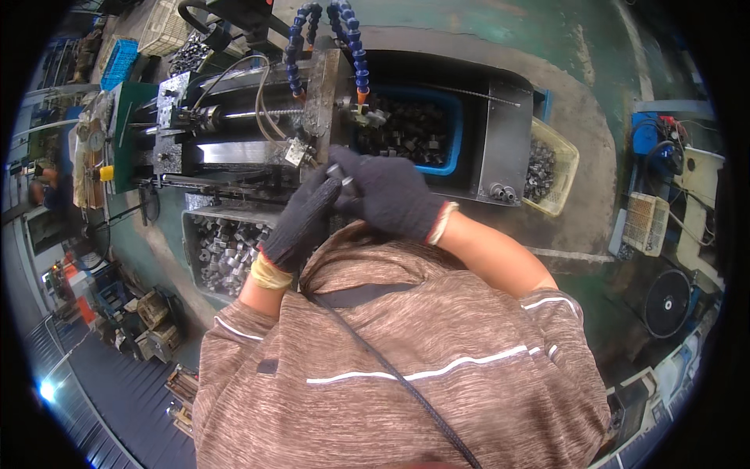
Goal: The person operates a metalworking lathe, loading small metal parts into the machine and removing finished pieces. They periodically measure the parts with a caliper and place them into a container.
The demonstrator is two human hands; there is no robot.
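My left hand (302, 220), in a black knit glove with a pale cuff, meets my right hand (389, 190), gloved alike, in front of the machine's upright steel block (325, 88). A small shiny metal part (349, 186) is pinched between the fingers of both hands; the fingers hide much of it. Beyond the hands, blue segmented coolant hoses (354, 44) with orange nozzles point down at the block. To the right of the block, a blue plastic basket (456, 132) holds many dark metal parts. A grey bin (190, 258) of shiny metal pieces stands left of my left hand.
The machine's steel rods and slide (234, 153) extend left to a green plate (132, 138). A cream basket (565, 176) of metal parts stands right of the machine's tray (507, 140), on which small rings lie. A person's arm (44, 173) shows at the far left.
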